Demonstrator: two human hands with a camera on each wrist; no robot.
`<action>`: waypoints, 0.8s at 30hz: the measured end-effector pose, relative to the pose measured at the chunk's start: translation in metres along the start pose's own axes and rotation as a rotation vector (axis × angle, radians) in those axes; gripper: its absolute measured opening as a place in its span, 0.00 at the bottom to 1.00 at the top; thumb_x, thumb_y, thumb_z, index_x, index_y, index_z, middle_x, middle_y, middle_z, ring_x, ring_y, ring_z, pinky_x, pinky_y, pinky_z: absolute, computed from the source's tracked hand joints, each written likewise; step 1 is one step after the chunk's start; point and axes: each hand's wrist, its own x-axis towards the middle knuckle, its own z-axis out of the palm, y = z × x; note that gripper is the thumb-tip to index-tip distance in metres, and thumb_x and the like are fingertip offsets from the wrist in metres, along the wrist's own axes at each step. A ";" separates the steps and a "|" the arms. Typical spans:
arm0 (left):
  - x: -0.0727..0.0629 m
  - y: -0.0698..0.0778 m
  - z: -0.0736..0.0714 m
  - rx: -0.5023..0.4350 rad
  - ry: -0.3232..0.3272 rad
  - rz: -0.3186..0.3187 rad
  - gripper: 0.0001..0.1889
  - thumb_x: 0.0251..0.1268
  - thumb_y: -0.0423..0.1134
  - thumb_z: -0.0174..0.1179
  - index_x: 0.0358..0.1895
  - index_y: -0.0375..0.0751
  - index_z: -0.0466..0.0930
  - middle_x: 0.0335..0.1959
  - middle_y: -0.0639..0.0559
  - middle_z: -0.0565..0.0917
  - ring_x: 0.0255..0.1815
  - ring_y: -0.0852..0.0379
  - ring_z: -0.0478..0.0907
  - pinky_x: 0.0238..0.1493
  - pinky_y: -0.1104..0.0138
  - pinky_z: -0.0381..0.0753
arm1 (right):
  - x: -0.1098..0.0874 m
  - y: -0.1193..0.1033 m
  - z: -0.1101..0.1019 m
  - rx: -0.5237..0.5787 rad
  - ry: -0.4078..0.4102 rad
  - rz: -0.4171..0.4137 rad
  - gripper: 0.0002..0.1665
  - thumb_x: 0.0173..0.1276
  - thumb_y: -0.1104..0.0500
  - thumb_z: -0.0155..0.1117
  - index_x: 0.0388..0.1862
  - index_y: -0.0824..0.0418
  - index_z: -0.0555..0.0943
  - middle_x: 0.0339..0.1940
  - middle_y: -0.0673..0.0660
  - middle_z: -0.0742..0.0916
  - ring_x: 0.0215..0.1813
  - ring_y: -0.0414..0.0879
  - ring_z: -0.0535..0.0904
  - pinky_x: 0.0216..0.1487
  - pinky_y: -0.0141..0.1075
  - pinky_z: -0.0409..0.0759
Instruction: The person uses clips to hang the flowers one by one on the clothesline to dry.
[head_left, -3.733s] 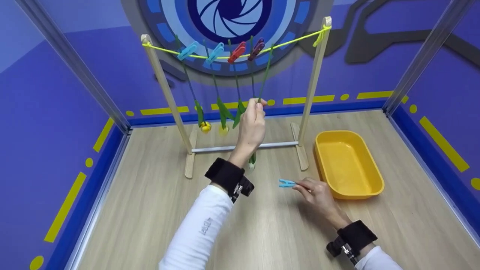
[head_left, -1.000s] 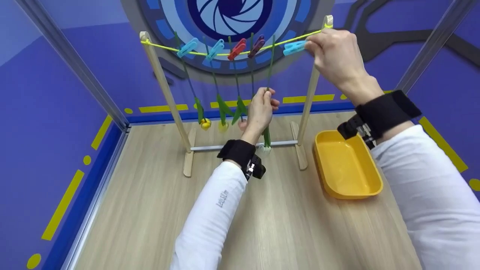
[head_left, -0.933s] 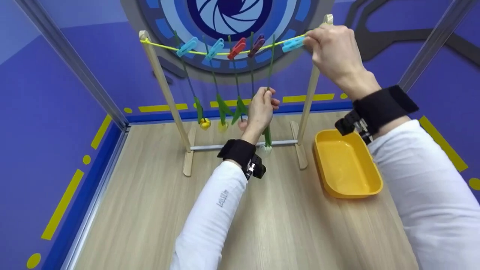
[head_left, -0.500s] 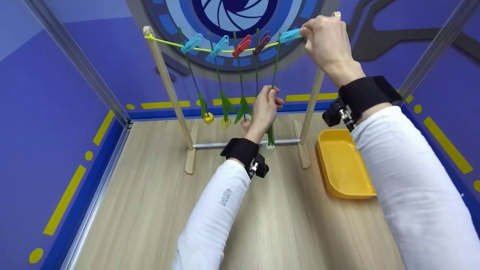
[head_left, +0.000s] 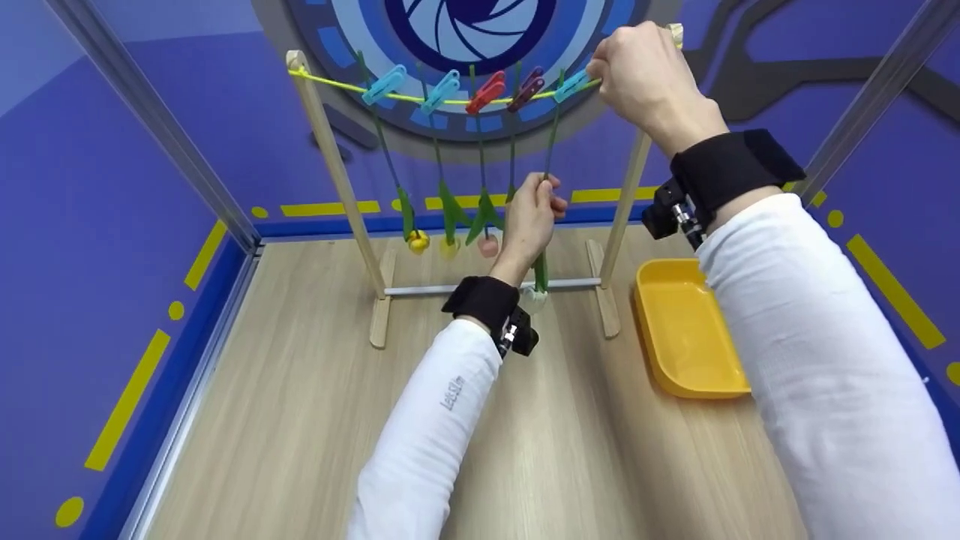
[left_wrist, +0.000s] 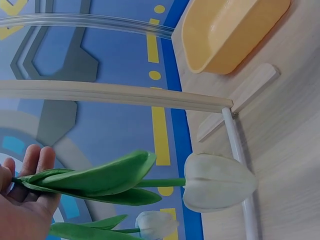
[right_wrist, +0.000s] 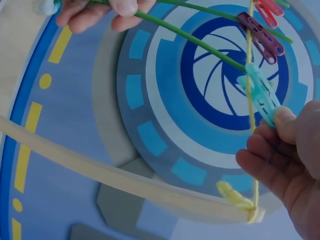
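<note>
My left hand (head_left: 529, 217) pinches the green stem of a white tulip (left_wrist: 217, 182) that hangs head down. The stem's upper end reaches the yellow line (head_left: 330, 82). There my right hand (head_left: 645, 75) pinches a light blue clothespin (right_wrist: 262, 95); its jaws sit over the line at the stem's end in the right wrist view. Left of it, two light blue clothespins, a red clothespin (head_left: 486, 93) and a dark purple clothespin (head_left: 526, 89) clip more tulips to the line. Among these hang a yellow tulip (head_left: 418, 241), a pale pink tulip (head_left: 488, 246) and another white tulip (left_wrist: 156, 224).
A wooden stand carries the line between its left post (head_left: 328, 157) and right post (head_left: 628, 191), with a grey crossbar (head_left: 420, 290) low down. A yellow tub (head_left: 686, 330) stands on the table at the right, partly behind my right sleeve. Blue walls enclose the table.
My right hand rises from near the tub to the line with the light blue clothespin, then moves left onto the stem's end. My left hand shifts slightly up and right with the tulip.
</note>
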 end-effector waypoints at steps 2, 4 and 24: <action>0.000 -0.001 0.000 -0.003 0.006 -0.001 0.15 0.83 0.41 0.37 0.53 0.41 0.74 0.41 0.42 0.83 0.46 0.47 0.84 0.49 0.66 0.81 | 0.001 -0.002 -0.001 -0.025 -0.029 -0.005 0.21 0.80 0.59 0.45 0.56 0.70 0.82 0.55 0.69 0.86 0.56 0.65 0.81 0.56 0.53 0.80; -0.001 -0.002 0.001 0.001 0.011 -0.006 0.15 0.83 0.41 0.37 0.53 0.42 0.74 0.40 0.43 0.84 0.45 0.47 0.85 0.48 0.66 0.82 | 0.002 -0.002 -0.002 -0.059 -0.048 -0.021 0.20 0.80 0.60 0.47 0.53 0.71 0.83 0.53 0.69 0.86 0.54 0.65 0.81 0.54 0.53 0.80; -0.003 -0.001 0.005 0.046 0.003 0.004 0.16 0.84 0.42 0.36 0.55 0.42 0.73 0.42 0.43 0.84 0.47 0.48 0.84 0.50 0.65 0.80 | -0.007 0.005 0.002 -0.027 -0.161 -0.023 0.27 0.82 0.55 0.39 0.63 0.70 0.77 0.56 0.71 0.84 0.46 0.60 0.80 0.45 0.47 0.75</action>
